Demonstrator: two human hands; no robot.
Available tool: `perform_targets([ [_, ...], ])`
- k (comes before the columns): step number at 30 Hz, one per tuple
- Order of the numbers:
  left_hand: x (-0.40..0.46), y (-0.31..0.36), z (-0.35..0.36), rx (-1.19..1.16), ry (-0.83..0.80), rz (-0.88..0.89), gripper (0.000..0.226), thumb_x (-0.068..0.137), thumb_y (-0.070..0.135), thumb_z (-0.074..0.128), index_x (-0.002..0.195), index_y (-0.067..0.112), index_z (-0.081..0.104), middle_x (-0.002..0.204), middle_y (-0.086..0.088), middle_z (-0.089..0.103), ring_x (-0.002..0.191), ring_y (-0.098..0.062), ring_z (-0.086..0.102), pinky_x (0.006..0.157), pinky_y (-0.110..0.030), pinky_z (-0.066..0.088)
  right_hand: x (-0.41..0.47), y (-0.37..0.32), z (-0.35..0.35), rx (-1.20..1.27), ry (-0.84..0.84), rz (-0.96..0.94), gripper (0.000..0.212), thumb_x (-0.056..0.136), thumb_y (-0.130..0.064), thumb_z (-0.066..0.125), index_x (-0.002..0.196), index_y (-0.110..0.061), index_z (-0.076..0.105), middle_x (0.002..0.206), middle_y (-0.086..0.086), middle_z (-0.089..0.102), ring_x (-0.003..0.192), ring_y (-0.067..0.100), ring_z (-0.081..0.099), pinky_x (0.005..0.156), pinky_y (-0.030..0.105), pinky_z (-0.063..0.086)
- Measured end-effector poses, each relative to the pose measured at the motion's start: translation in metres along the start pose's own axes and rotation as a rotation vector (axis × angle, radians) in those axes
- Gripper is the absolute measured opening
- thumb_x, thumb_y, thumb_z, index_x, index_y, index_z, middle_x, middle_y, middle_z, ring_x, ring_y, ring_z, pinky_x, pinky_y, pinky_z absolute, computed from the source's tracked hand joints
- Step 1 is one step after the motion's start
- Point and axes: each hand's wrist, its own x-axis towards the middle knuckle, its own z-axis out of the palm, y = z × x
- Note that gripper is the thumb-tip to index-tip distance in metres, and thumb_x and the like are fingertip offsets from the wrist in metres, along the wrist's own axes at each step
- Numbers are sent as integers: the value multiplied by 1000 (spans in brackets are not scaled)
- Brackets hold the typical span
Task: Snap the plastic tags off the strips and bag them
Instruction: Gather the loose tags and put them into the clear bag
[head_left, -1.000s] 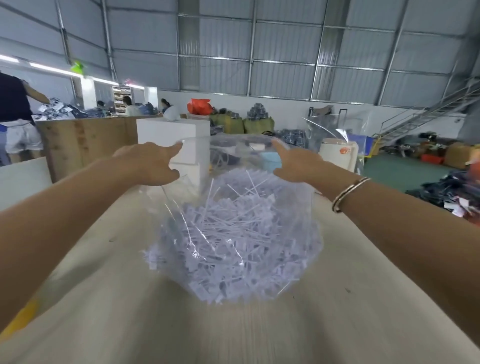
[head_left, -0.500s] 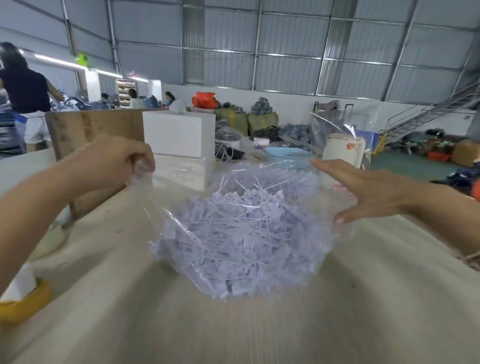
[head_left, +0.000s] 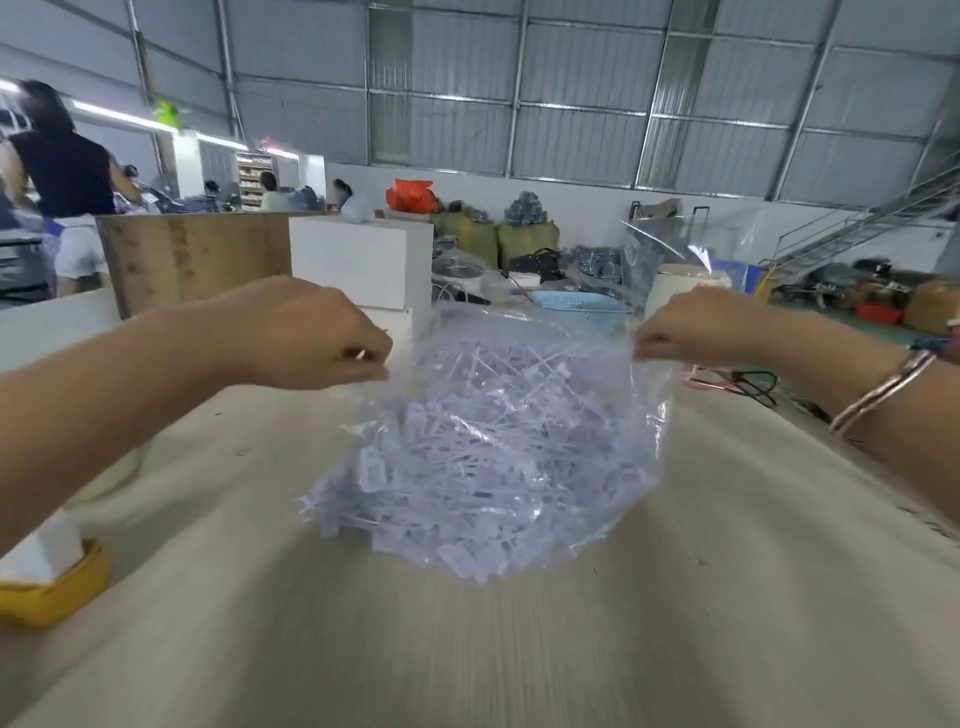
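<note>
Bagging looks to be the step in hand. Left of the bag (head_left: 519, 441), the left hand (head_left: 306, 332) is closed, pinching its rim; right of it, the right hand (head_left: 696, 327) pinches the opposite rim. Clear, crinkly film bulges with thin pale tags (head_left: 467, 467), resting on the matte table (head_left: 519, 649). Next, I judge, comes gathering the mouth without spilling.

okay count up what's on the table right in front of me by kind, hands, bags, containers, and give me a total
Hands: 2, left hand and right hand, each pinching the bag's top edge
Clear bag of white tags: 1
Yellow container: 1
Bracelet: 1
Total: 5; the tags are too many to count.
</note>
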Motion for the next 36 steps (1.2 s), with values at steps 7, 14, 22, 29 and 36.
perform_targets([
  [7,26,-50,-31,-416,305,-431,19,96,26,48,86,18,62,78,3,59,66,0,49,52,-5,32,27,26,-7,244,206,192,30,99,-34,40,108,-22,66,109,3,65,86,18,48,77,33,40],
  [14,19,-27,-11,-1217,484,-391,25,100,12,38,84,6,55,83,-2,60,77,0,58,79,-12,46,25,34,15,212,66,274,31,100,-29,36,104,-23,66,110,1,64,93,20,51,72,31,36],
  [22,15,-40,-12,-184,141,-143,60,75,82,14,78,33,48,57,8,56,60,-13,52,66,-36,42,16,27,15,186,47,302,29,100,-32,33,95,-20,60,96,5,60,82,21,47,70,31,35],
  [29,3,-63,-17,353,-31,-88,50,89,60,16,110,46,60,113,12,56,118,-4,40,93,-32,24,6,27,6,301,12,287,39,98,-38,41,60,-31,40,69,-7,46,80,21,46,68,32,32],
  [36,-15,-56,-12,57,-126,-56,75,78,78,13,92,36,74,138,35,5,138,-7,8,106,-44,10,1,23,0,386,-54,204,26,86,-46,60,68,-29,50,70,-8,52,68,9,47,64,29,38],
])
